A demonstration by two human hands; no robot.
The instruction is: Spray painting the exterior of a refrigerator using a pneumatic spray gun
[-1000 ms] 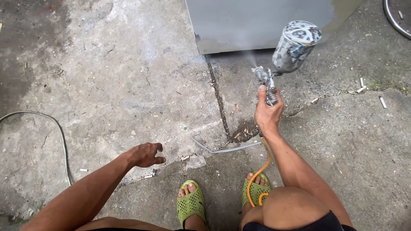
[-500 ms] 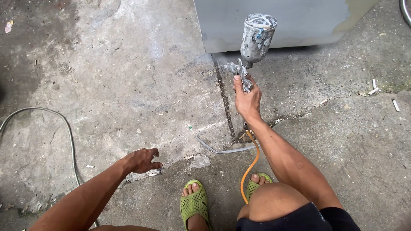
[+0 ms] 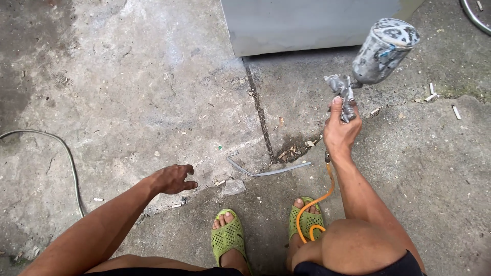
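since a second ago the spray gun has swung left and then back out to the right of the frame, always close to the grey panel at the top edge — a sideways sweep along the panel's lower part, judging by the path. the right hand stays clenched around the gun's grip, thumb up along its back. the left hand has hardly moved; it hovers open and empty, fingers loosely curled, over the concrete floor left of centre.

the gun sits at upper right, tilted, its metal cup crusted with pale grey and dark paint blotches — the body below is bare metal, also spattered. an orange hose runs down from the grip past the green sandals.
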